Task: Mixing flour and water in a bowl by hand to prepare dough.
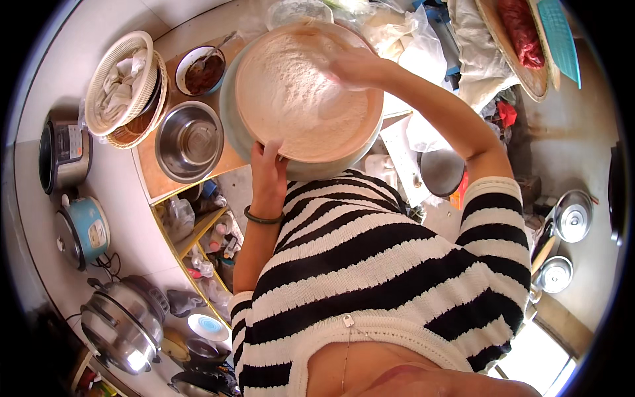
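A wide, shallow round vessel [248, 119] full of pale flour [297, 99] is before me, above a larger pale green basin [307, 171]. My left hand [268, 166] grips the near left part of its rim, thumb on top. Over the right side of the flour is my right hand [354, 69], blurred, its fingertips at the flour; whether it holds any is not clear. An empty steel bowl [189, 141] stands left of the basin. Behind that bowl, an enamel bowl [188, 74] holds a dark red paste and a spoon [211, 52].
Stacked baskets [94, 116] with cloth stand at the left. A rice cooker [99, 233], another cooker [74, 154] and a steel steamer pot [119, 322] are farther left. Plastic bags [419, 54] lie behind my right arm. Open shelves [203, 231] are below the worktop's edge.
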{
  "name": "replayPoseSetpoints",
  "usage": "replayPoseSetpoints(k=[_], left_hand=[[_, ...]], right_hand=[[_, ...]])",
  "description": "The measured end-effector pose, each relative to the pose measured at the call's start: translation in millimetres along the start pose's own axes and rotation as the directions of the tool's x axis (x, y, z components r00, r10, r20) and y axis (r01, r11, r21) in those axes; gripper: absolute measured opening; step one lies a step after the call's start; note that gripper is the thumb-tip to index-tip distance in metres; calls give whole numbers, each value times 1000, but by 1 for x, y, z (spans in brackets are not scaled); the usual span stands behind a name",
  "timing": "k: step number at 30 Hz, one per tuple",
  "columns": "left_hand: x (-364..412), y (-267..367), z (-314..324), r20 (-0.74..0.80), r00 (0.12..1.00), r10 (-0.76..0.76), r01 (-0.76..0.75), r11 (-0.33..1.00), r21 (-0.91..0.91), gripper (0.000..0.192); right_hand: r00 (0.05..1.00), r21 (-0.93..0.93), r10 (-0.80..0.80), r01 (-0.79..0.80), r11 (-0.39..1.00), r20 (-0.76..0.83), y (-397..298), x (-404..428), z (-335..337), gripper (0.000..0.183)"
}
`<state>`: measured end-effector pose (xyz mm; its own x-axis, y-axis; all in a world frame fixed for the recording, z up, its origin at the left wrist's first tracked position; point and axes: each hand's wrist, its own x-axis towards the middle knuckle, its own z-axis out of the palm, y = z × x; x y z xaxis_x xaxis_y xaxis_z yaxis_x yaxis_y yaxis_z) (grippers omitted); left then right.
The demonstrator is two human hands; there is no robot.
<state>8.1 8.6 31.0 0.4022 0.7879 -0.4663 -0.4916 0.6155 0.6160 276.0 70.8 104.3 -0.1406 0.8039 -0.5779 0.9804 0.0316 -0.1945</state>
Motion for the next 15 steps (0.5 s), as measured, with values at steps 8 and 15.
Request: replayPoseSetpoints(k=[8,15], left_hand=[[8,-3,3,35,999,10,-7,997,-76,41],[9,-1,1,-48,998,44,-45,998,-32,46]], right_hand=[[766,320,-505,400,859,399,-42,4,55,26],[876,539,-357,139,831,324,-2,16,21,36]])
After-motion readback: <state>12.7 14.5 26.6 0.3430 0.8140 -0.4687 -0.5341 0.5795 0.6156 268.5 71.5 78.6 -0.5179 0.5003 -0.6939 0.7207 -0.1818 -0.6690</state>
